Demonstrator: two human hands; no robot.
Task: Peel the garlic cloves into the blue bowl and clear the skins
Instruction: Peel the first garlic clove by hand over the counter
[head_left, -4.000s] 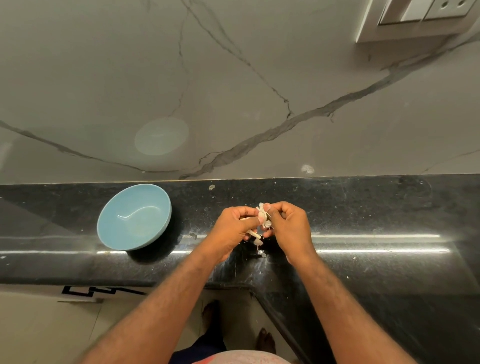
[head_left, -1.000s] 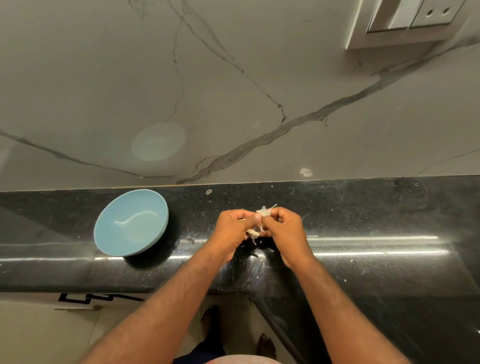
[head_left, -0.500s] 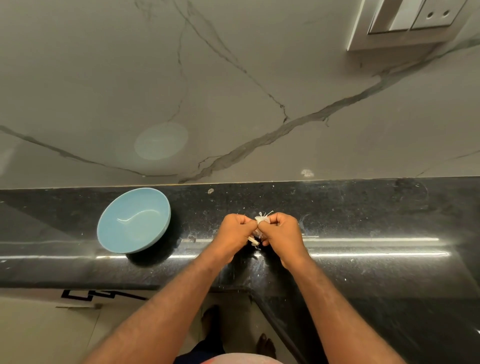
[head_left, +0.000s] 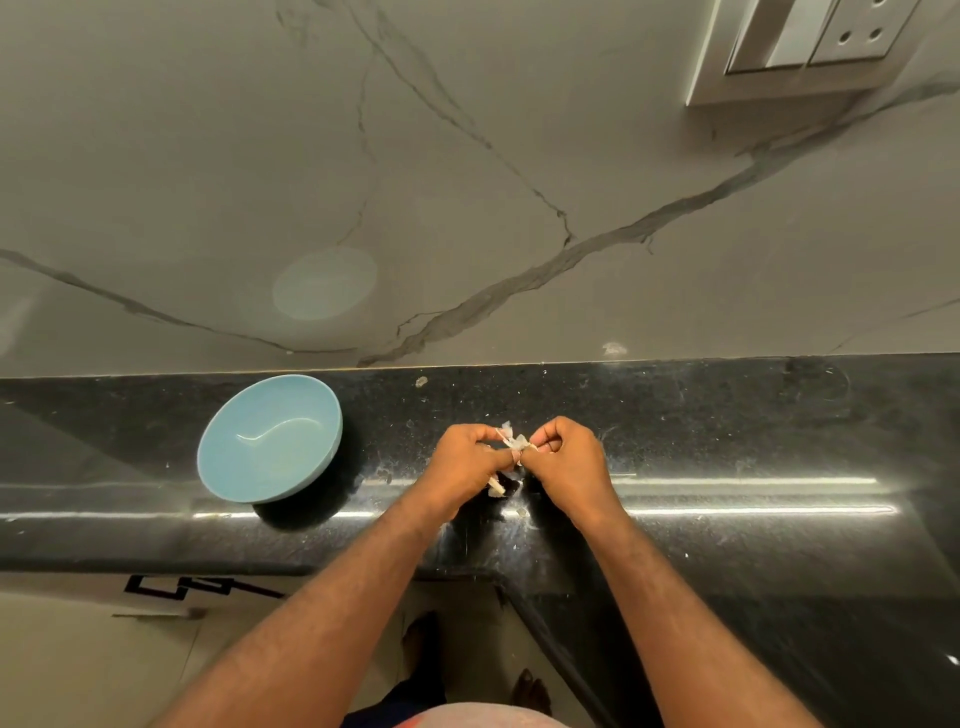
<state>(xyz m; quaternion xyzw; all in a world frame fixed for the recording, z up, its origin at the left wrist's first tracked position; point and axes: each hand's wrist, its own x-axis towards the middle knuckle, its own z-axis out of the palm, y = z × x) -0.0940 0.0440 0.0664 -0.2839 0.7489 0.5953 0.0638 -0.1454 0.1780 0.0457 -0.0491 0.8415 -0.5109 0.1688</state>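
Garlic (head_left: 513, 445) stays pinched between left hand (head_left: 464, 462) and right hand (head_left: 570, 460), now drawn slightly farther apart.

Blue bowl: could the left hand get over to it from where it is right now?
Probably yes: the blue bowl sits open on the counter just left of the left hand, nothing standing between them. That hand is busy, though, pinching garlic together with the right hand.
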